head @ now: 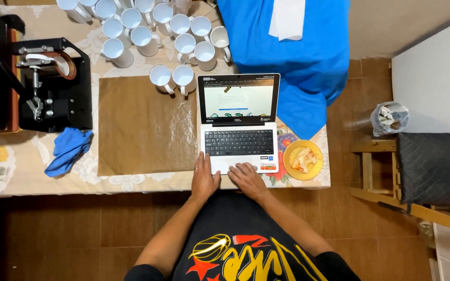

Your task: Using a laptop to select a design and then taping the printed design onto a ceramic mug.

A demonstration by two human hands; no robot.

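Far left on the counter (6,179) stands a black mug press (53,86), a crumpled blue cloth (69,148) just below it. Next comes a brown paper sheet (141,125), with white mugs (152,31) clustered beyond it. The left hand (204,179) lies flat at the laptop's (239,122) near-left corner, fingers together and gripping nothing. The right hand (247,179) rests on the touchpad area, fingers slightly apart, empty. The open laptop sits at the counter's near edge. Just right of it is a yellow plate (290,158) with food, blue fabric (308,57) behind.
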